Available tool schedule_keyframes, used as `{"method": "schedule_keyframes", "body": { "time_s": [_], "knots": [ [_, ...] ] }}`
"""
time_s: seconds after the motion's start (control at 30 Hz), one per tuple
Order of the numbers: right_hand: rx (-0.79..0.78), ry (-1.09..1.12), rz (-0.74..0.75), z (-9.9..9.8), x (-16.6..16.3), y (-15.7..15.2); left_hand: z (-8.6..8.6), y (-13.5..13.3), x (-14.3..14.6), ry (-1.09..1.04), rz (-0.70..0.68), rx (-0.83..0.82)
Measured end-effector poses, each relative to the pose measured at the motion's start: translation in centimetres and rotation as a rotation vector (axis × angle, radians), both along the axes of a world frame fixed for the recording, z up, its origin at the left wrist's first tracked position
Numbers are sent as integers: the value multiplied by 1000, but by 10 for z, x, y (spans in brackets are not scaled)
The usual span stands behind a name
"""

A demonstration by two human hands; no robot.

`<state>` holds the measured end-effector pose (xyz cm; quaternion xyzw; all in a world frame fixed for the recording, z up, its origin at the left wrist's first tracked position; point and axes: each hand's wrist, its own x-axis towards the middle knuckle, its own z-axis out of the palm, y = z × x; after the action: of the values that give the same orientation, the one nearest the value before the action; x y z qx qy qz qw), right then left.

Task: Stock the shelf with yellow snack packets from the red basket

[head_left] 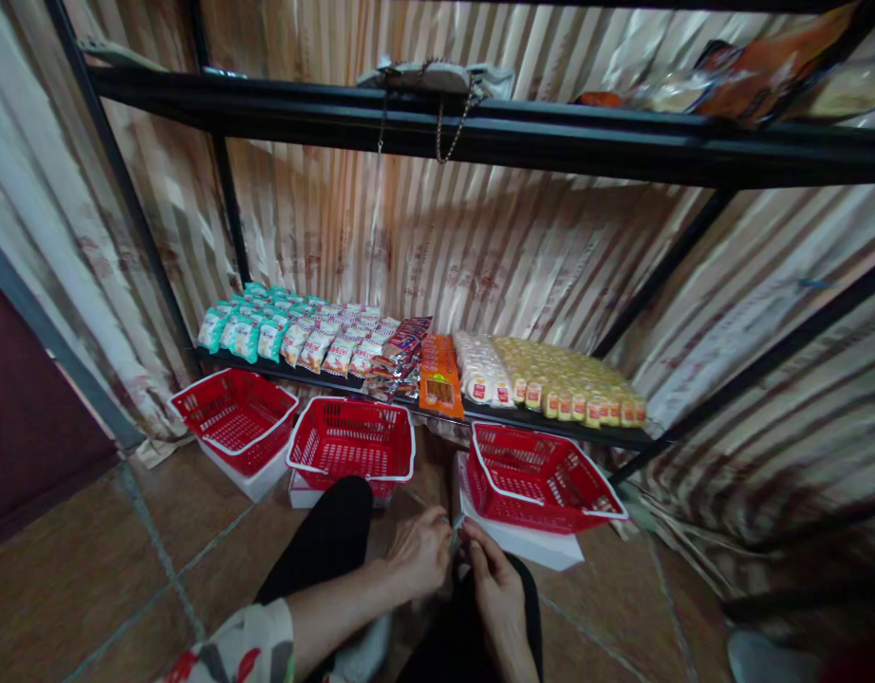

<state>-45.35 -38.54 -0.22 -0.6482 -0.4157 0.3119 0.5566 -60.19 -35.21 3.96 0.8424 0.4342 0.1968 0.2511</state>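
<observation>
My left hand (421,552) is closed with its fingers curled, just above my knees. Close beside it, my right hand (493,581) is closed in a pinch. A small pale sliver shows between the fingertips of both hands; it is too small and blurred to name. Nearest to the hands are two red plastic baskets with white rims: the middle basket (352,400) to the left and the right basket (544,520) to the right. No goods show in either one.
A third red basket (249,465) stands at left, on a white box like the others. The low black shelf (494,415) bears teal packets (242,337), white packets (324,346), dark red packets (405,346), orange packets (439,375) and small wrapped yellow-and-white snacks (566,379). An upper shelf (537,138) crosses above.
</observation>
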Motion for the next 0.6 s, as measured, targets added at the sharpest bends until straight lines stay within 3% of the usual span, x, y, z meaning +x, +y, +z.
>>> {"method": "schedule_keyframes", "body": {
  "time_s": [0.23, 0.43, 0.6],
  "knots": [
    [33, 74, 180, 6, -58, 58, 1, 36, -65, 17, 192, -54],
    [86, 14, 308, 8, -114, 121, -11, 73, -130, -10, 377, -105],
    [88, -18, 308, 15, -120, 170, -26, 119, -150, -66, 427, -89]
  ]
}}
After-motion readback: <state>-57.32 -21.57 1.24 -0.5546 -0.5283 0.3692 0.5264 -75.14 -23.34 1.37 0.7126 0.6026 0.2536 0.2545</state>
